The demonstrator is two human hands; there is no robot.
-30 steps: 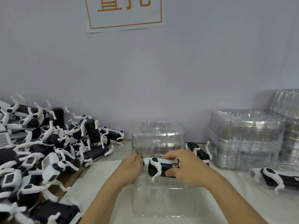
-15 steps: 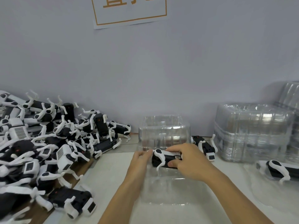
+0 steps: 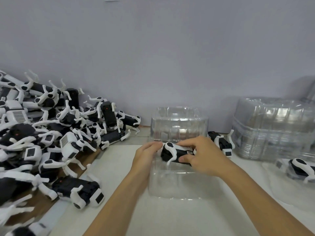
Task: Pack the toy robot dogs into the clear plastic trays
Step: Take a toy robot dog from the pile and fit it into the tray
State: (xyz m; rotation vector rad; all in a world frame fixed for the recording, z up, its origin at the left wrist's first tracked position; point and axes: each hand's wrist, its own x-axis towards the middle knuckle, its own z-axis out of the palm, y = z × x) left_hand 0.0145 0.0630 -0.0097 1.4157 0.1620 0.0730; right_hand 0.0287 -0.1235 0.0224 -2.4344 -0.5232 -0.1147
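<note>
Fingers of the right hand (image 3: 202,155) grasp a glossy black-and-white toy dog (image 3: 175,153), hiding its rear. The left hand (image 3: 146,155) pinches its nose over a blurred, see-through plastic tray (image 3: 180,186).

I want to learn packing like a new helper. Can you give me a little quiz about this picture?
1. True or false: the right hand grips a toy dog.
2. Where is the big pile of dogs? A) by the left arm B) by the right arm C) inside the tray stack
3. Fill in: the held dog is over an open clear ____.

Key: 1 true; the left hand pinches its other end. 2 A. 3 tray.
</note>
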